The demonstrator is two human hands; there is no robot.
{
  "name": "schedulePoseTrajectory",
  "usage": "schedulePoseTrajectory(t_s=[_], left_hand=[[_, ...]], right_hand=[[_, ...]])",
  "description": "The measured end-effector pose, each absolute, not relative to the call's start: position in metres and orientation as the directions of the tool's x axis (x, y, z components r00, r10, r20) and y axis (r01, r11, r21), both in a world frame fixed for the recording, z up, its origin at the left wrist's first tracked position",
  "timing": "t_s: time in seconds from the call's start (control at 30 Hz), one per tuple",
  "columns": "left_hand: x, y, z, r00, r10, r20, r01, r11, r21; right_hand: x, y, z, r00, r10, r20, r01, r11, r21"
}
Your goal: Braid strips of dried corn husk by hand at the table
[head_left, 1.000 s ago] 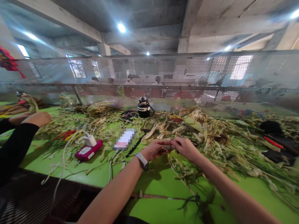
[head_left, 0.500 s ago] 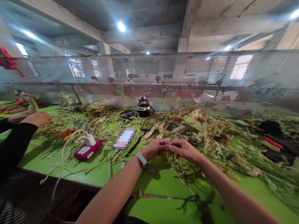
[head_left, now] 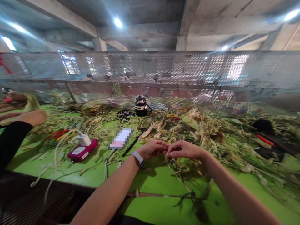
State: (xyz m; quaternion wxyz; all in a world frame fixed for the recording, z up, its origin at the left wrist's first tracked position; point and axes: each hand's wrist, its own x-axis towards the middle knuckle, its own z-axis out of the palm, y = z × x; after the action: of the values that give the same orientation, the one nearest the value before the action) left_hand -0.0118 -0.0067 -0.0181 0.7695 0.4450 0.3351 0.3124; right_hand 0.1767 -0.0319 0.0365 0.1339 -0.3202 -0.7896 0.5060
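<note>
My left hand (head_left: 152, 150), with a pale watch at its wrist, has its thumb and fingertips pinched together above the green tabletop. Facing it closely, my right hand (head_left: 186, 150) pinches the upper end of a tangled strand of husk strips (head_left: 175, 170). The strand hangs under my right fingers and trails toward the front, where dark green leafy bits (head_left: 191, 197) show. What lies between my left fingertips is too small to make out. Loose dried corn husks (head_left: 161, 126) are spread just behind both hands.
A phone (head_left: 122, 137), magenta power box (head_left: 82, 150) with a white plug and cable, and black pen-like stick (head_left: 131, 146) lie left. Behind are a black jar (head_left: 141, 107) and a perforated metal screen (head_left: 164, 68). A co-worker's hand (head_left: 34, 117) holds husk at far left. Red-handled tools (head_left: 58, 133) lie nearby.
The whole view has shifted slightly, so things sit a little farther left. My right fingers have bent downward and my fingertips have shifted slightly; both hands stay close together.
</note>
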Motion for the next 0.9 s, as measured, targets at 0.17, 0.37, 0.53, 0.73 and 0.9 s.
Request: schedulePoseTrajectory(t_s=[0.17,0.37,0.53,0.73,0.9], left_hand=[[-0.014,-0.006,-0.02,0.612,0.741,-0.277,-0.141,0.447,0.884],[-0.014,-0.007,-0.019,0.65,0.714,-0.258,-0.113,0.428,0.897],[-0.015,-0.009,-0.017,0.659,0.702,-0.27,-0.113,0.447,0.887],[-0.017,-0.008,-0.02,0.649,0.706,-0.281,-0.08,0.432,0.898],[-0.017,-0.007,-0.021,0.646,0.708,-0.284,-0.075,0.429,0.9]], right_hand=[[0.186,-0.033,0.049,-0.824,0.54,-0.171,0.392,0.327,-0.86],[0.191,-0.034,0.056,-0.857,0.484,-0.178,0.365,0.325,-0.872],[0.193,-0.033,0.055,-0.851,0.488,-0.195,0.373,0.3,-0.878],[0.193,-0.032,0.055,-0.842,0.501,-0.2,0.375,0.28,-0.884],[0.192,-0.033,0.055,-0.841,0.5,-0.208,0.384,0.281,-0.879]])
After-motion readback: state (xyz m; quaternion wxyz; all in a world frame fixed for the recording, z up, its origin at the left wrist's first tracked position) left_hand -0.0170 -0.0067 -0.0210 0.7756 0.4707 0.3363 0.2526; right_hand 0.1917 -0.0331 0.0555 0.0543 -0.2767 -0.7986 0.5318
